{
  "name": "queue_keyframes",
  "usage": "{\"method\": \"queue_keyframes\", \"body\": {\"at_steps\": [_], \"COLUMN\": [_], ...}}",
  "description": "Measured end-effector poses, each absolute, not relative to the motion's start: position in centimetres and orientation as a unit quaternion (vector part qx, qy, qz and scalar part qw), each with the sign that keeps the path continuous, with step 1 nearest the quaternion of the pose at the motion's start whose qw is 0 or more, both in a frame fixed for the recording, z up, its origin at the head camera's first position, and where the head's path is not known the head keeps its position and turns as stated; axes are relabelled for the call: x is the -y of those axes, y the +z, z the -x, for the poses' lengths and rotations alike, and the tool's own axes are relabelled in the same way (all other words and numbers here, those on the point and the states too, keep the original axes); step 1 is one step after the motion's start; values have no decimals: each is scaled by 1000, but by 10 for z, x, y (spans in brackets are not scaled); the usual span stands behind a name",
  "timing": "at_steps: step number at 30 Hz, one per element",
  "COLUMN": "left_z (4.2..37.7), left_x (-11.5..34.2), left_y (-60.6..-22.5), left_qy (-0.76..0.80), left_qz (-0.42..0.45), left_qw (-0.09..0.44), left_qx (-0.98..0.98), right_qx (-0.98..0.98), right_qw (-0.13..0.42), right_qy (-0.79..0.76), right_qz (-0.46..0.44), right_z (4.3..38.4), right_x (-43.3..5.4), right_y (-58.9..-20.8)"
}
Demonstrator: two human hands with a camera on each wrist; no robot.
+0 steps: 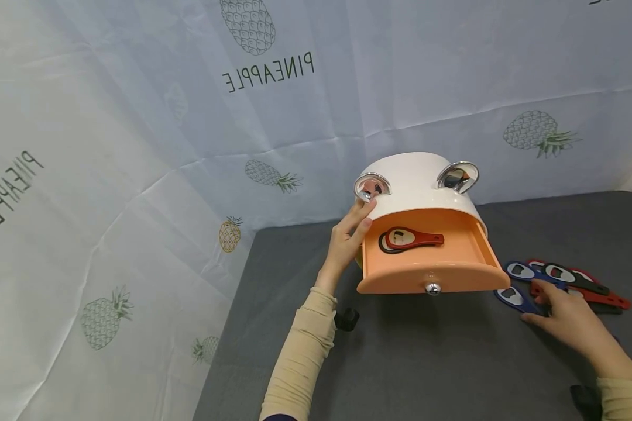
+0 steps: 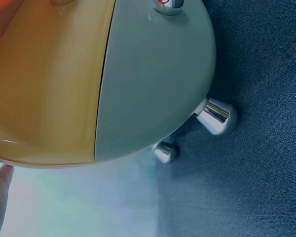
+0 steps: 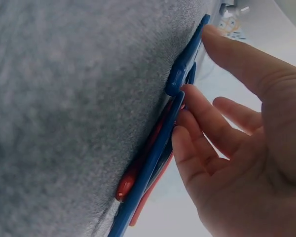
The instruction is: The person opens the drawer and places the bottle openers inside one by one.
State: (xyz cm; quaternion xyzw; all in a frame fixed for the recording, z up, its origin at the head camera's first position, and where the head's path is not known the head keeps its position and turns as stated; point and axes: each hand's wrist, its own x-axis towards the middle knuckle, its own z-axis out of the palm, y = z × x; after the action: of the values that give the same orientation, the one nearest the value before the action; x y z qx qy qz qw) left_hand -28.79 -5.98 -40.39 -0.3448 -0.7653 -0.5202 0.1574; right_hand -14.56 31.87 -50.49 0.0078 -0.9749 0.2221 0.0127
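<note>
Blue flat plastic bottle opener (image 1: 512, 296) is touched by spread right hand (image 1: 571, 318); white rounded drawer box (image 1: 421, 190) steadied by straight-fingered left hand (image 1: 347, 240). Neighbouring openers could get scattered.

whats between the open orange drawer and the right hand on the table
In the head view, a blue bottle opener lies on the grey mat between the orange drawer and the right hand, whose fingers reach its end.
</note>
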Motion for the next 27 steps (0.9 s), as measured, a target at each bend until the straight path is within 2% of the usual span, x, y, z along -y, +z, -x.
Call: {"method": "queue_keyframes", "body": {"at_steps": [17,27], "left_z": [287,287], "left_x": [60,60], "left_y": [-404,-404], "left_qy": [-515,-510], "left_qz": [340,341], "left_qw": [154,158], "left_qx": [771,774], "right_qx": [978,967], "right_qw": [17,-28], "right_qy": [206,250], "right_qz": [-28,-22], "right_z": [145,147], "right_x": [-316,-310], "right_y": [-502,-497]}}
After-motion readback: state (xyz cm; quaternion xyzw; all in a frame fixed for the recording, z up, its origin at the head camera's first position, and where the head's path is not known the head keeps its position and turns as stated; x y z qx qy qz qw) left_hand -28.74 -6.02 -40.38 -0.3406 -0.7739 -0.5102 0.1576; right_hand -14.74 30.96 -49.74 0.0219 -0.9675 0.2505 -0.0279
